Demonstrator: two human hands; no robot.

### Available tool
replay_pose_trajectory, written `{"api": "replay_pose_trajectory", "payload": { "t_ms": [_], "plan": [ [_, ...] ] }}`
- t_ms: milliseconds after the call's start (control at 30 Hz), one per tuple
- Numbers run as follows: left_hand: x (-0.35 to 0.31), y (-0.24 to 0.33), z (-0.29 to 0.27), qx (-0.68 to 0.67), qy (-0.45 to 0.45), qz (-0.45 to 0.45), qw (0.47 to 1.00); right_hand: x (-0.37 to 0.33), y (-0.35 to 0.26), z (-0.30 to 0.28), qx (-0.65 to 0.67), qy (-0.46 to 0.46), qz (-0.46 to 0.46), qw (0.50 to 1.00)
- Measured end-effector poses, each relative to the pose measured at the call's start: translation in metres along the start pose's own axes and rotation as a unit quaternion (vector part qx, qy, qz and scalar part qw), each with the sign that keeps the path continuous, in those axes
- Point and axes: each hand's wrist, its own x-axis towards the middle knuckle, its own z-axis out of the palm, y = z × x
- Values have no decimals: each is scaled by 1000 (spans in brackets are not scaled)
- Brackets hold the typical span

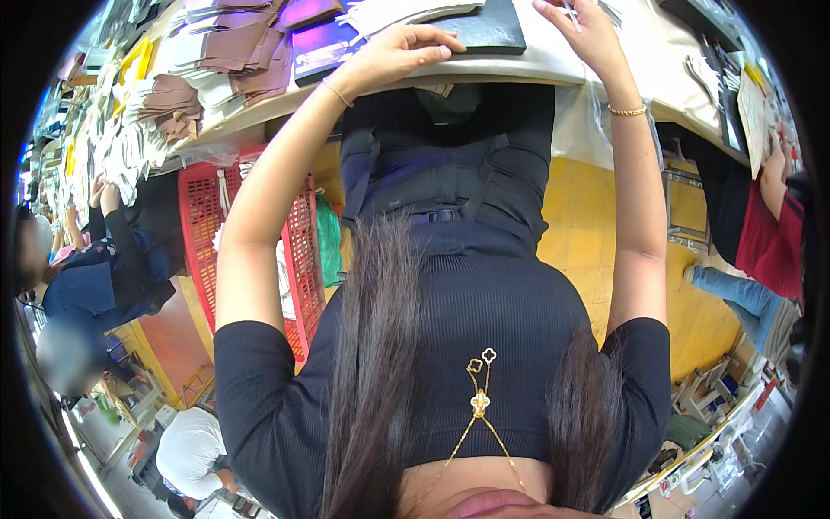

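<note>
My left hand (408, 54) lies with its fingers stretched out, next to the near edge of a stack of white sheet pieces (415, 12) and a flat black board (497, 28). It appears to hold nothing. To the right of the board, my right hand (590, 33) is raised with its fingers pinched around a thin white stick (571, 16), whose kind I cannot make out. Left of my left hand, a dark blue flat box or board (322, 54) sits on the table.
Brown cut pieces (238, 45) lie in piles on the cloth-covered table (553, 69), with more white pieces further left. A red plastic basket (201, 233) and a green bag (328, 240) are below on my left. Co-workers sit left and right, one in a red sleeve (778, 246).
</note>
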Motion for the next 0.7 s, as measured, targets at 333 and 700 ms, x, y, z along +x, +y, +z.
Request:
{"api": "replay_pose_trajectory", "payload": {
  "t_ms": [333,700],
  "plan": [
    [5,-4,-10,8,8,-15,1000,-4,4,12,22,6,11,1000],
    [6,-4,-14,1,6,-21,1000,-3,20,37,14,195,-30,980]
  ]
}}
